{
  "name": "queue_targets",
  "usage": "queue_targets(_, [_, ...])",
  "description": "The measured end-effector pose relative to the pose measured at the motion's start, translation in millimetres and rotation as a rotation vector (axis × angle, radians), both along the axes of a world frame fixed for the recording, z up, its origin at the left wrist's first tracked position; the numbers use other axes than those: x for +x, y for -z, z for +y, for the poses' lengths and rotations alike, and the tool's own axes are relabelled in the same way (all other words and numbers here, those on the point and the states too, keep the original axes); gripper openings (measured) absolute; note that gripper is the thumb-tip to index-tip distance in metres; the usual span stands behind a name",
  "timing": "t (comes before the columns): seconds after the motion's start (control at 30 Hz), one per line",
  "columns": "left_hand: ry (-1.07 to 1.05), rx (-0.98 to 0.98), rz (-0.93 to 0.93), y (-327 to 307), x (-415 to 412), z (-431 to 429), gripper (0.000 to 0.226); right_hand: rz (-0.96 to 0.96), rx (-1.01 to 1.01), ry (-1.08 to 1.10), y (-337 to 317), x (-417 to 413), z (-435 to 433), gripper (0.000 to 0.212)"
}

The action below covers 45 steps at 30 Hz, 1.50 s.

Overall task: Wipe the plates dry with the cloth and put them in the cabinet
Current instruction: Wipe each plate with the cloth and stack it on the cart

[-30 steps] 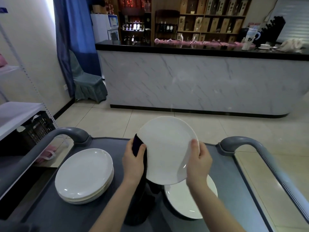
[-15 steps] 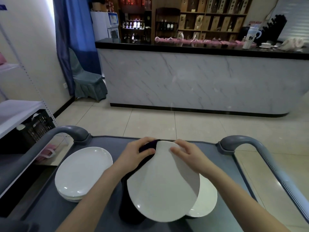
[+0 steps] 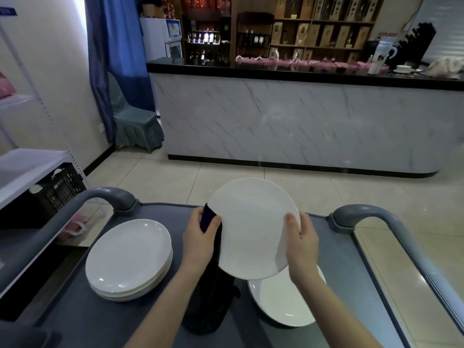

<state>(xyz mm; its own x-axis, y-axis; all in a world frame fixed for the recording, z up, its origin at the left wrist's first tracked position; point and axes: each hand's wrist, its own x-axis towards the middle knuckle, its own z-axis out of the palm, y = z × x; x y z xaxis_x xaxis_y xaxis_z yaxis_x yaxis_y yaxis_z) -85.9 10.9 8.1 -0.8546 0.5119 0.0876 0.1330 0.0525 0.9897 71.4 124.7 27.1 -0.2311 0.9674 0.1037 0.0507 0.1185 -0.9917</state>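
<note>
The plate (image 3: 251, 227) has swung up from lying low over the cart and now stands nearly upright between the hands, facing the person. The left hand (image 3: 200, 237) pinches the dark cloth (image 3: 208, 297) against the plate's left rim. The right hand (image 3: 302, 243) grips the right rim, thumb on its face. The cloth hangs down to the grey worktop (image 3: 351, 272). A stack of plates (image 3: 128, 254) sits at left, and a single plate (image 3: 283, 300) lies under the right wrist.

Both forearms (image 3: 170, 297) show bare to the frame edge. The left hand (image 3: 200, 237) and right hand (image 3: 302, 244) are bare too.
</note>
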Motion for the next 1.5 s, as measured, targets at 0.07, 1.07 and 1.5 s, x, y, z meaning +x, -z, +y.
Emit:
queue_targets(0.07, [0.121, -0.005, 0.096, -12, -14, -1, 0.015, -0.101, 0.082, -0.167, -9, 9, 13, 0.015])
queue_targets(1.07, [0.219, -0.027, 0.127, -19, -14, -11, 0.021, -0.147, 0.032, -0.358, -21, 3, 15, 0.028])
queue_targets(1.5, [0.074, -0.002, 0.101, -4, -5, -10, 0.023, -0.077, -0.003, -0.216, -7, 10, 8, 0.020])
